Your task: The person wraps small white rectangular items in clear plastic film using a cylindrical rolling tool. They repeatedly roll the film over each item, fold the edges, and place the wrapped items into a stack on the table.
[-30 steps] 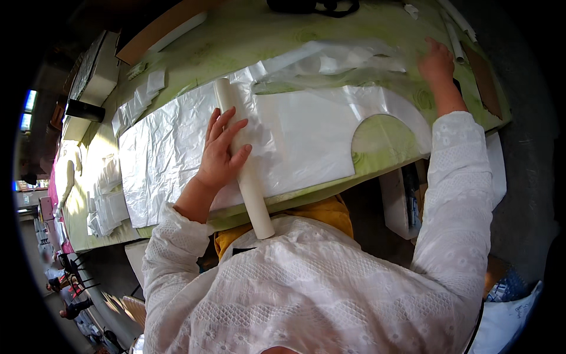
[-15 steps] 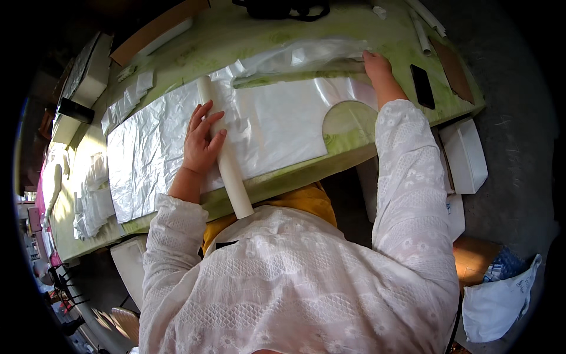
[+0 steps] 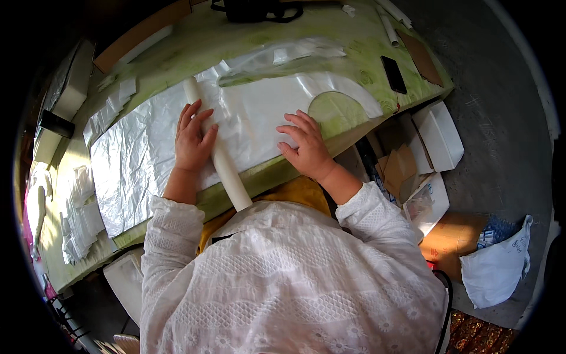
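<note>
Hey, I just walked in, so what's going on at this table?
A person in a white top is at a green-covered table, with the left hand laid on a pale roll that lies across a shiny white plastic sheet. The right hand is open, fingers spread, by the sheet's near edge, left of its curved cut-out; I can't tell whether it touches. A black phone lies farther right.
</note>
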Motion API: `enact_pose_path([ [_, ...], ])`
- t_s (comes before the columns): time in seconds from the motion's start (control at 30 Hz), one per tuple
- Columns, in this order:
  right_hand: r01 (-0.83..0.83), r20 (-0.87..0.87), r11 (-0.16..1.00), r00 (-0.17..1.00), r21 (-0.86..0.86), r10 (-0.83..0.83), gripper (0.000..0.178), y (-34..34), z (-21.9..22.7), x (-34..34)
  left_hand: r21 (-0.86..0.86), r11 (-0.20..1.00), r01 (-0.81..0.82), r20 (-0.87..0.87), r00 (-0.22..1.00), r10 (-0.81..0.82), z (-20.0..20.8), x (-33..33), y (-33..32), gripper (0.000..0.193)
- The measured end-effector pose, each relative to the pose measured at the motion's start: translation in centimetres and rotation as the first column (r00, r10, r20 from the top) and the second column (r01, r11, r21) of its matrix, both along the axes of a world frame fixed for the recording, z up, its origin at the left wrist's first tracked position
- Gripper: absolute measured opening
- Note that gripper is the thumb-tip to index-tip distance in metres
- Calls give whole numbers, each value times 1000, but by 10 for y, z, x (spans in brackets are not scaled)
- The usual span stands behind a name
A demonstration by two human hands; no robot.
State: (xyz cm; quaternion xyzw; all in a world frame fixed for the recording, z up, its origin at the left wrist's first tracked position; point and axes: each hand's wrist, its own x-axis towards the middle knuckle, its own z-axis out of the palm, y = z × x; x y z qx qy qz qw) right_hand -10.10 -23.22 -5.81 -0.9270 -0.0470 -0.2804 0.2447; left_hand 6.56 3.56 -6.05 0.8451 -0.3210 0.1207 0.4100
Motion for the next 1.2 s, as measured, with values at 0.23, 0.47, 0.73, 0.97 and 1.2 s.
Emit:
enact_pose_path([
  [0.23, 71, 89, 997, 994, -18, -70, 30, 7, -21, 4, -27, 1000, 8, -6, 1000, -8, -4, 2, -1, 32],
  [0.47, 189, 35, 966, 982, -176, -186, 35, 2, -28, -11, -60, 998, -8, -53, 999, 4, -4, -1, -3, 31],
  [0.73, 178, 57, 983, 983, -53, -175, 29, 9, -23, -42, -18, 1000, 4, 45, 999, -3, -8, 1, -2, 26],
  [0.97, 245, 76, 967, 968, -75, -240, 43, 6, -24, -36, 34, 999, 36, -10, 999, -36, 2, -12, -4, 25],
  [1.2, 300, 2, 954, 954, 6, -300, 56, 1, -21, -23, 169, 969, -180, 221, 965, 141, 31, -34, -20, 38],
])
